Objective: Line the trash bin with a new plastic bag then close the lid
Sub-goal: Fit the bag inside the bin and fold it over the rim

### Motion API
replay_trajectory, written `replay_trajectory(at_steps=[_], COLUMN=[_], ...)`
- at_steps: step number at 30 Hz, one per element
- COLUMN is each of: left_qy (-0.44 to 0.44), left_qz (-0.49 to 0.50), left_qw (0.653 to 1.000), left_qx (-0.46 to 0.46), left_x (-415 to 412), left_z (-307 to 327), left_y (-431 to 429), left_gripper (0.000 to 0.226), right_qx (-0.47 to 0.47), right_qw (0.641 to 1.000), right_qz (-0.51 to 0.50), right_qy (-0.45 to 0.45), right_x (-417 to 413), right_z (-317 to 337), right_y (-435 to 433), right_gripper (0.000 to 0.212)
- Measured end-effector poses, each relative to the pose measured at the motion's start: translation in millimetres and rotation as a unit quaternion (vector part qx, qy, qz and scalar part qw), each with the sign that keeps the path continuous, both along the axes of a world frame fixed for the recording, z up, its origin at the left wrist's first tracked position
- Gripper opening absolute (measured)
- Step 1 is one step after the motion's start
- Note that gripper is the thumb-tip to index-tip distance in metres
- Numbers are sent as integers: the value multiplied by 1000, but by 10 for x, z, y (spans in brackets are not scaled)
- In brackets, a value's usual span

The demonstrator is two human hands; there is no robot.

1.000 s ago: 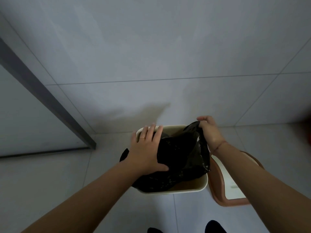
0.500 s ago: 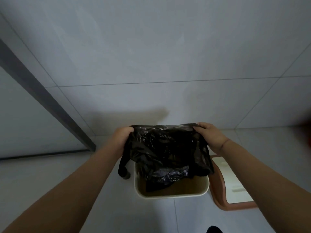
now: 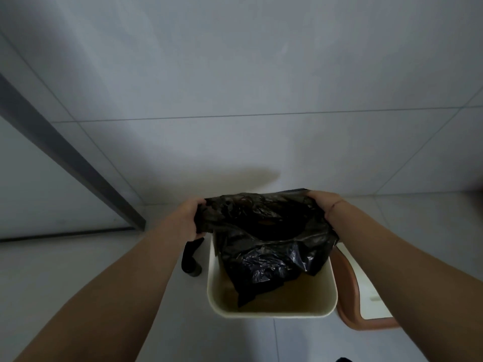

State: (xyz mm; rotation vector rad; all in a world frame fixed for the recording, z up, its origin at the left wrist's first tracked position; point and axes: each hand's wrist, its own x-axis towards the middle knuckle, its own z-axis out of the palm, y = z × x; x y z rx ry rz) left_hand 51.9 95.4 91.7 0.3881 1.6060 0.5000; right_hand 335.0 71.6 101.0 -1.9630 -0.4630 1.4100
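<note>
Left hand (image 3: 187,220) closed on the left edge of the black plastic bag (image 3: 264,236); right hand (image 3: 325,207) closed on its right edge. Bag mouth stretched open between the hands, its crumpled body hanging down into the cream trash bin (image 3: 271,310) just below them. Bag strap dangles under left hand. Brown-rimmed lid (image 3: 366,304) on floor (image 3: 78,270), below right forearm, beside bin

Black plastic bag (image 3: 266,239), cream trash bin (image 3: 271,310), terracotta-rimmed white lid (image 3: 347,291).
</note>
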Motion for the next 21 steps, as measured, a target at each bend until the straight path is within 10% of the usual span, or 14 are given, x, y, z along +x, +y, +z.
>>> replay_trajectory(at_steps=[11,21], left_qy=[-81,13], left_qz=[-81,-49], left_qw=[991,994], left_qx=[-62,-97], left_x=[-308,-169], left_z=[-260,157], left_y=[-816,-1598], left_gripper=[22,26], right_qx=[-64,-93], right_qw=[989,983], right_qz=[-11,-75], right_qy=[134,137], right_x=[218,-19], right_z=[-121,76], right_y=[-756,-1504], right_gripper=[13,17])
